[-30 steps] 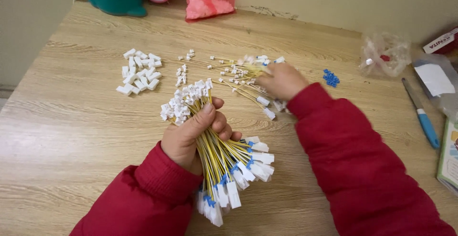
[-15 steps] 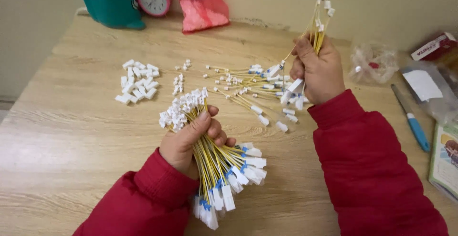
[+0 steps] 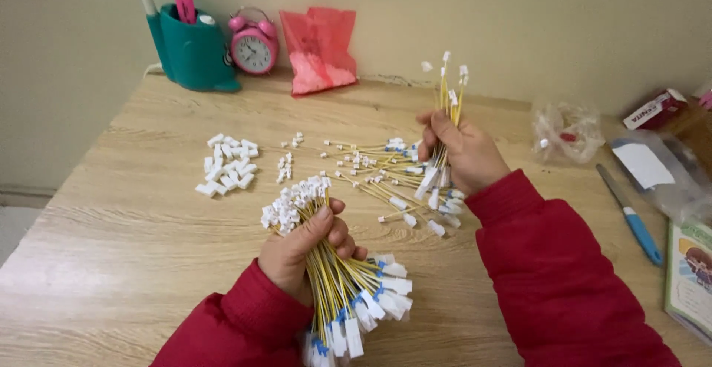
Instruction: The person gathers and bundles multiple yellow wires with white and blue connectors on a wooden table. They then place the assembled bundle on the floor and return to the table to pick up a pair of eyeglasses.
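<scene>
A pale wooden table [image 3: 111, 263] stands against a cream wall, with a pink alarm clock [image 3: 253, 46], a teal pen holder [image 3: 191, 49] and a pink plastic bag [image 3: 319, 49] at the back. The left hand [image 3: 308, 244] is fisted around a thick bundle of yellow wire leads [image 3: 334, 285] with white connectors at both ends, low near the table. The right hand [image 3: 463, 152] is raised, gripping a small bunch of leads [image 3: 447, 92] upright. Loose leads [image 3: 371, 170] and a heap of white connector housings [image 3: 226, 172] lie between. This looks like gathering; joining the small bunch to the bundle calls for lining up the ends.
</scene>
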